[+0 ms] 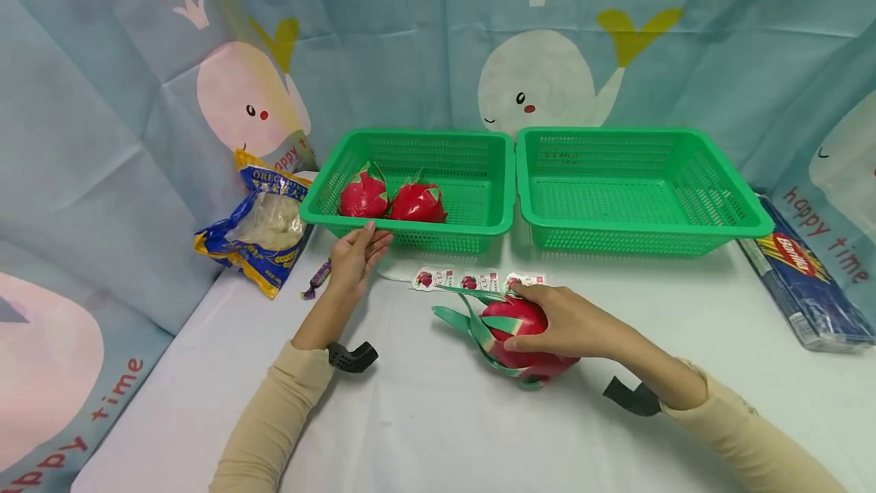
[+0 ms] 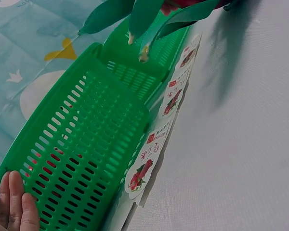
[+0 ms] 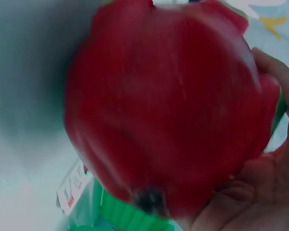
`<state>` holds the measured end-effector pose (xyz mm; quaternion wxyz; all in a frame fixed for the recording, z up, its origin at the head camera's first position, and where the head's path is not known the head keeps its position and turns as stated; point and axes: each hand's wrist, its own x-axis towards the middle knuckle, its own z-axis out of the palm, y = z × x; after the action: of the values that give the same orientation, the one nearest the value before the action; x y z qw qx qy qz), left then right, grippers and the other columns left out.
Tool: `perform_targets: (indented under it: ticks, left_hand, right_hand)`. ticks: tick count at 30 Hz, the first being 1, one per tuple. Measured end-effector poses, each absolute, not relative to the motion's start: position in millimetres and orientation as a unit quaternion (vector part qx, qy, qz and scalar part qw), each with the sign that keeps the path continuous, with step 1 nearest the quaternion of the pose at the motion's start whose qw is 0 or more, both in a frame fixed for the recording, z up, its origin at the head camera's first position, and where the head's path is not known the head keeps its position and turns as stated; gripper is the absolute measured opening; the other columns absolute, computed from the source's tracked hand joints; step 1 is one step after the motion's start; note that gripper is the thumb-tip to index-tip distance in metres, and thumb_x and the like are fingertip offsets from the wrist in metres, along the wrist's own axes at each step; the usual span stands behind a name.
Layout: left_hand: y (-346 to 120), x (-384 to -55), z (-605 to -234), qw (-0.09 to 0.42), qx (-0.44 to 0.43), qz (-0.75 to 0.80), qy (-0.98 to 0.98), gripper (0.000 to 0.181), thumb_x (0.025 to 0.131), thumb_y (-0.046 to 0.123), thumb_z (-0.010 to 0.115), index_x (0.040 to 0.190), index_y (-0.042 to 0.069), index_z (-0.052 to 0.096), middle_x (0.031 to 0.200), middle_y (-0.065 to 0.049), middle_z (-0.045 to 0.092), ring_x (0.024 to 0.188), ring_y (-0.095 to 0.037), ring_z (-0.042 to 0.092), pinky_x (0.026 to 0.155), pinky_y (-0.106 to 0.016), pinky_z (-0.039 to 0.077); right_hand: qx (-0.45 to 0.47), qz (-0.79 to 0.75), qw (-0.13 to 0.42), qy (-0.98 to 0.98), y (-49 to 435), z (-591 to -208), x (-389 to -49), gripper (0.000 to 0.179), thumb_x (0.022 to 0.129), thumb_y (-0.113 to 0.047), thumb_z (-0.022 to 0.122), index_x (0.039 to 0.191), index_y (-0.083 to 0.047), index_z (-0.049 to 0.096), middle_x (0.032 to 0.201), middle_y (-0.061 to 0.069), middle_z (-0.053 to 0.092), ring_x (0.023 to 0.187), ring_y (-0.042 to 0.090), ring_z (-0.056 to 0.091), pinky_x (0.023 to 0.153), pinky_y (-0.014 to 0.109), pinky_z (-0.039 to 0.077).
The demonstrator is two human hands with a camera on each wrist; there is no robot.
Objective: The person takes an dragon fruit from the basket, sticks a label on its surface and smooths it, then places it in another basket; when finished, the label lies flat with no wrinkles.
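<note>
My right hand [image 1: 573, 319] grips a large red dragon fruit [image 1: 522, 316] from its right side, thumb and fingers spread around it, over the white table. Long green leaf tips on the fruit point left. In the right wrist view the red skin of the fruit [image 3: 164, 106] fills most of the picture. At the front left corner of the left green basket [image 1: 452, 236], my left hand [image 1: 349, 261] touches the rim, its fingers fairly straight against the outer wall in the left wrist view. Inside that basket two dragon fruits [image 1: 364, 195] lie side by side on the left.
A second green basket [image 1: 616, 237] stands right of the first, nothing inside. Dragon fruit labels [image 1: 479, 281] lie in a row before the baskets. A blue and yellow bag [image 1: 270, 223] and purple-wrapped candy [image 1: 317, 280] lie left; a dark blue packet [image 1: 807, 280] lies right.
</note>
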<state>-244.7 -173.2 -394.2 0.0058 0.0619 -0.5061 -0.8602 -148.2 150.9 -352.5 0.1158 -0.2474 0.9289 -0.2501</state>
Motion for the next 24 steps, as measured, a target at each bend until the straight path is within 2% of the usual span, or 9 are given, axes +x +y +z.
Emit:
perform_targets:
  ticks: [5, 8, 12, 14, 17, 20, 24]
  left_hand:
    - [-172.4, -244.0, -395.9, -0.004, 0.05, -0.855, -0.517, 0.021, 0.095, 0.024, 0.049, 0.09, 0.007, 0.059, 0.077, 0.0, 0.071, 0.074, -0.009, 0.069, 0.074, -0.021, 0.055]
    - [-170.6, -241.8, -395.6, -0.028, 0.036, -0.848, -0.528, 0.026, 0.096, 0.029, 0.046, 0.095, 0.006, 0.058, 0.079, 0.001, 0.071, 0.076, -0.009, 0.069, 0.078, -0.023, 0.054]
    - [-166.6, -239.6, -393.7, -0.049, 0.013, -0.837, -0.545, 0.032, 0.096, 0.035, 0.046, 0.1, 0.005, 0.057, 0.084, 0.002, 0.072, 0.079, -0.009, 0.069, 0.081, -0.024, 0.053]
    - [-165.4, -239.0, -392.5, -0.053, 0.005, -0.836, -0.547, 0.033, 0.095, 0.035, 0.047, 0.101, 0.004, 0.057, 0.085, 0.002, 0.071, 0.08, -0.009, 0.069, 0.081, -0.024, 0.053]
    - [-164.1, -238.5, -391.4, -0.057, 0.003, -0.835, -0.547, 0.034, 0.094, 0.035, 0.049, 0.103, 0.003, 0.055, 0.084, 0.002, 0.071, 0.079, -0.008, 0.069, 0.078, -0.023, 0.054]
    - [-161.7, -238.1, -392.4, -0.068, 0.002, -0.829, -0.555, 0.04, 0.094, 0.033, 0.051, 0.111, -0.003, 0.052, 0.085, 0.002, 0.072, 0.08, -0.008, 0.069, 0.077, -0.022, 0.054]
    - [-155.9, -236.8, -397.1, -0.113, -0.029, -0.773, -0.623, 0.046, 0.093, 0.025, 0.054, 0.123, -0.01, 0.046, 0.093, 0.0, 0.071, 0.087, -0.009, 0.068, 0.084, -0.025, 0.052]
  right_hand:
    - [-0.255, -0.259, 0.161, 0.918, 152.5, -349.1, -157.0, 0.081, 0.076, -0.054, 0.066, 0.136, -0.004, 0.042, 0.134, 0.009, 0.05, 0.112, 0.021, 0.051, 0.078, 0.028, 0.05]
    - [-0.262, -0.267, 0.18, 0.91, 152.5, -348.6, -160.2, 0.079, 0.077, -0.053, 0.066, 0.136, -0.005, 0.044, 0.136, 0.009, 0.049, 0.115, 0.022, 0.05, 0.084, 0.032, 0.05]
    - [-0.284, -0.288, 0.183, 0.896, 157.1, -349.2, -169.5, 0.066, 0.085, -0.047, 0.059, 0.133, -0.004, 0.048, 0.134, 0.012, 0.051, 0.122, 0.03, 0.048, 0.095, 0.044, 0.046]
    - [-0.284, -0.307, 0.174, 0.891, 160.8, -351.1, -178.0, 0.058, 0.089, -0.043, 0.055, 0.13, -0.002, 0.05, 0.13, 0.013, 0.054, 0.12, 0.03, 0.051, 0.095, 0.046, 0.046]
    - [-0.275, -0.33, 0.145, 0.891, 166.1, -358.6, -196.1, 0.048, 0.092, -0.03, 0.055, 0.126, 0.004, 0.053, 0.12, 0.017, 0.061, 0.108, 0.03, 0.059, 0.086, 0.042, 0.052]
    - [-0.253, -0.316, 0.102, 0.909, 167.9, -368.7, -212.7, 0.041, 0.09, -0.02, 0.059, 0.119, 0.008, 0.056, 0.108, 0.019, 0.066, 0.097, 0.03, 0.064, 0.078, 0.038, 0.054]
    - [-0.235, -0.277, 0.052, 0.93, 163.6, -383.3, -225.8, 0.037, 0.083, -0.015, 0.066, 0.11, 0.01, 0.061, 0.099, 0.02, 0.068, 0.091, 0.03, 0.064, 0.076, 0.041, 0.053]
